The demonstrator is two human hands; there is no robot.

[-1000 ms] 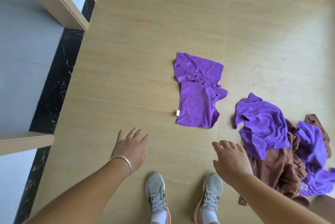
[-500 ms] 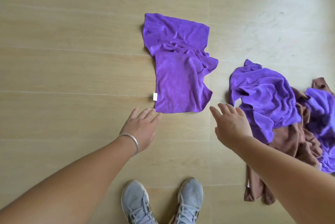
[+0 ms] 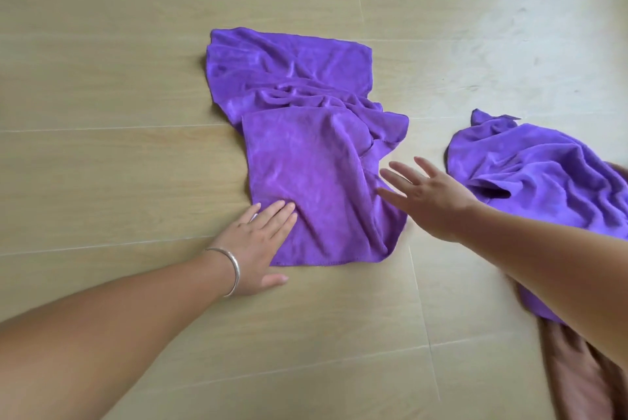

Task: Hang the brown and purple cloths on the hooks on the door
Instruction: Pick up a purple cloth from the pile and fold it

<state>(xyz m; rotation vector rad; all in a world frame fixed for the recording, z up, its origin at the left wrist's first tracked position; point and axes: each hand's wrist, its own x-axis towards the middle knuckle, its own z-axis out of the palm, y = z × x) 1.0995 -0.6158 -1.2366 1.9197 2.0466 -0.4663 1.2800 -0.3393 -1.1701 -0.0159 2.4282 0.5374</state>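
Pale wood-look flooring (image 3: 102, 79) fills the view, with thin seams running across it and all cloths lying directly on it.

Left hand (image 3: 258, 243): reaches in from the lower left, a silver bangle (image 3: 231, 266) on the wrist. Fingers are straight and held side by side, laid flat on the near left corner of the flat purple cloth (image 3: 306, 154). The thumb rests on the bare floor just below the cloth's near hem. Nothing is pinched or gripped.

Flat purple cloth: lies centre frame, partly folded. A smooth, roughly square panel faces up nearest the person; a wrinkled section extends away behind it, and a loose fold spills out to the right.

Right hand (image 3: 424, 192): enters from the right, fingers straight and spread apart, palm down over the right edge of the flat purple cloth. Whether the fingertips touch the fabric cannot be told. It holds nothing.

Crumpled purple cloth (image 3: 543, 181): heaped at the right, apart from the flat one with a strip of bare floor between them. The right forearm crosses over its near portion.

Brown cloth (image 3: 584, 372): at the lower right corner, partly blurred, emerging from beneath the crumpled purple cloth and the forearm.
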